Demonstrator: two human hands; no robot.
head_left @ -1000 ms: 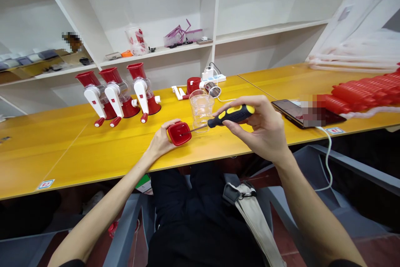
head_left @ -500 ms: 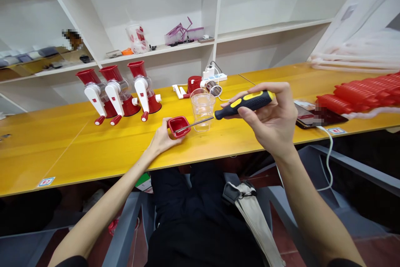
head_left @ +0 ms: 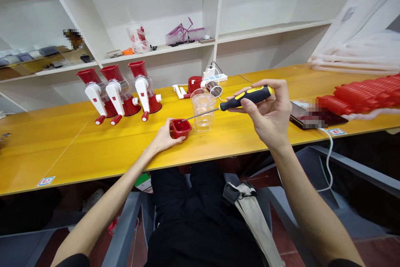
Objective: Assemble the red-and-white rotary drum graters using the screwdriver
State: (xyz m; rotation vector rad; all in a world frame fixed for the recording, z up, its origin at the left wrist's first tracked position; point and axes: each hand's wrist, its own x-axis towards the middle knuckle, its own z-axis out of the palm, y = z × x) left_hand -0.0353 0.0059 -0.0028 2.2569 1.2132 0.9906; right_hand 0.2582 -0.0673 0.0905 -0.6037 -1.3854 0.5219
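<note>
My left hand [head_left: 164, 135] is wrapped round a small red square plastic hopper [head_left: 181, 133] just above the yellow table, its open top facing up. In my right hand [head_left: 271, 113], thumb and fingers grip the black and yellow handle of a screwdriver [head_left: 246, 98]. The shaft slants down to the left, and its tip reaches into the mouth of the red hopper; whether it touches the inside cannot be made out. Behind the shaft stands a clear plastic housing [head_left: 202, 113], close to the right of the hopper.
Several assembled red and white rotary graters [head_left: 145, 92] stand at the left back. A red base [head_left: 195, 83], metal drum [head_left: 214, 89] and power strip [head_left: 218, 78] lie behind the clear housing. On the right are a phone [head_left: 308, 116] with a cable and stacked red parts [head_left: 368, 94].
The red hopper has tipped so more of its front wall shows, shifting slightly right. The screwdriver has risen a little, and its tip has moved up near the hopper's back rim.
</note>
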